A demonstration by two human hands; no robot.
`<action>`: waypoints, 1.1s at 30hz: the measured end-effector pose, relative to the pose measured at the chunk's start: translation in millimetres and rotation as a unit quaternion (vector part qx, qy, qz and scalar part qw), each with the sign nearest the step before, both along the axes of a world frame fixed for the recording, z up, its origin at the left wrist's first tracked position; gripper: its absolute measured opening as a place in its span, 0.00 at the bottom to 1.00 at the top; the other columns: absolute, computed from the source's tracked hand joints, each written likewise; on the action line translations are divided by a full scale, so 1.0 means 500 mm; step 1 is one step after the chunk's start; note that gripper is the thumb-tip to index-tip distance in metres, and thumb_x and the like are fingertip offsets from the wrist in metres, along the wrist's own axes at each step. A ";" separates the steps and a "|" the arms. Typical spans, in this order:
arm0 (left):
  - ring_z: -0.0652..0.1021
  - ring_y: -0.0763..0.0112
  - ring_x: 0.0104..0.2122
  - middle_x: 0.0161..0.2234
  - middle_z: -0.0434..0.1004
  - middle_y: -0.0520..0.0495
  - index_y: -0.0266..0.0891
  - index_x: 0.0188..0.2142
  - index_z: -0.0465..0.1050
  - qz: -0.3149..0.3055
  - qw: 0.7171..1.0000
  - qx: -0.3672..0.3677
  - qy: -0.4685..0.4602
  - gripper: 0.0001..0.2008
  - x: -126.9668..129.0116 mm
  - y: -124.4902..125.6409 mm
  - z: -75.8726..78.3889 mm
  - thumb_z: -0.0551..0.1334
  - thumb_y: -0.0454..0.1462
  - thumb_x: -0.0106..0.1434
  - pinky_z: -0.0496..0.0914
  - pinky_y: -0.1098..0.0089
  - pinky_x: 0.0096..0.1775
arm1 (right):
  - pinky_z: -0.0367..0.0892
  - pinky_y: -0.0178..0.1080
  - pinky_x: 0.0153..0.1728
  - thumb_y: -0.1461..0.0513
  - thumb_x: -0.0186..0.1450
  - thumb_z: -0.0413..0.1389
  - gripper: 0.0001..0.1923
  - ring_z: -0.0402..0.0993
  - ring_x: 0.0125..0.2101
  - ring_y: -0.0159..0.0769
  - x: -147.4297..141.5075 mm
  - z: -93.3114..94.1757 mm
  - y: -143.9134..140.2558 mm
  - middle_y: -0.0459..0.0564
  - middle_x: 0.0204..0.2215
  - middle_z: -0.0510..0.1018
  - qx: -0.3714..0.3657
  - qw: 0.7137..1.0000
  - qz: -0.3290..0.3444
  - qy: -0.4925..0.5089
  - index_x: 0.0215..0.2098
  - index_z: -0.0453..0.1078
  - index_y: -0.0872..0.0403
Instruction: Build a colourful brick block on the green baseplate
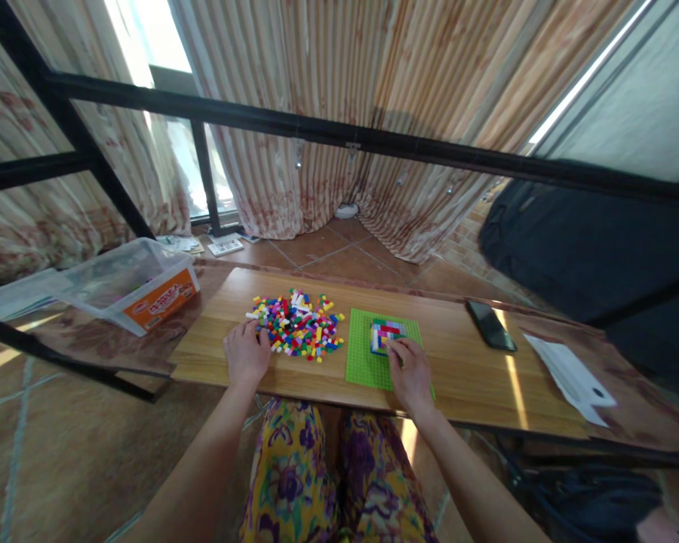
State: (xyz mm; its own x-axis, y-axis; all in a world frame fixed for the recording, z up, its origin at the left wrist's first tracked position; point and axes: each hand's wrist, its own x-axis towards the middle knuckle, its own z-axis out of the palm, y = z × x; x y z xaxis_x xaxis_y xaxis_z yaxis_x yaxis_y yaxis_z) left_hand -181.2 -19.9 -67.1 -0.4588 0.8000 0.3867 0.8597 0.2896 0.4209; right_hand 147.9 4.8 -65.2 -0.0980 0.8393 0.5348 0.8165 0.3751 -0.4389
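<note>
Both hands work apart, the left hand (247,353) resting loosely at the brick pile (297,325) while the right hand (410,373) fingers the small build (385,334) on the green baseplate (365,362).

Clear plastic storage box (129,283) at 9 o'clock on the table: orange label (165,299) with white lettering on its side, too small and blurred to read. No other text legible.
</note>
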 end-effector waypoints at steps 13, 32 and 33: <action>0.73 0.54 0.48 0.47 0.76 0.39 0.36 0.43 0.74 -0.005 1.000 0.009 -0.007 0.15 0.000 -0.001 0.000 0.52 0.38 0.63 0.64 0.57 0.51 | 0.66 0.40 0.44 0.64 0.67 0.49 0.13 0.70 0.40 0.38 -0.163 0.010 -0.014 0.54 0.38 0.76 -0.096 0.989 0.114 0.003 0.39 0.77 0.53; 0.73 0.54 0.49 0.47 0.76 0.39 0.37 0.43 0.74 0.000 1.000 0.004 -0.005 0.16 -0.002 0.001 -0.002 0.51 0.40 0.65 0.63 0.57 0.51 | 0.66 0.39 0.41 0.65 0.65 0.49 0.10 0.71 0.37 0.38 -0.161 0.022 -0.027 0.50 0.33 0.76 -0.120 0.988 0.100 -0.004 0.36 0.72 0.52; 0.73 0.54 0.49 0.47 0.76 0.39 0.37 0.43 0.74 -0.001 1.000 0.003 -0.003 0.16 -0.003 0.002 -0.002 0.51 0.40 0.65 0.63 0.57 0.51 | 0.66 0.39 0.41 0.65 0.66 0.48 0.11 0.72 0.37 0.38 -0.154 0.023 -0.034 0.51 0.34 0.77 -0.119 0.988 0.097 0.012 0.38 0.73 0.53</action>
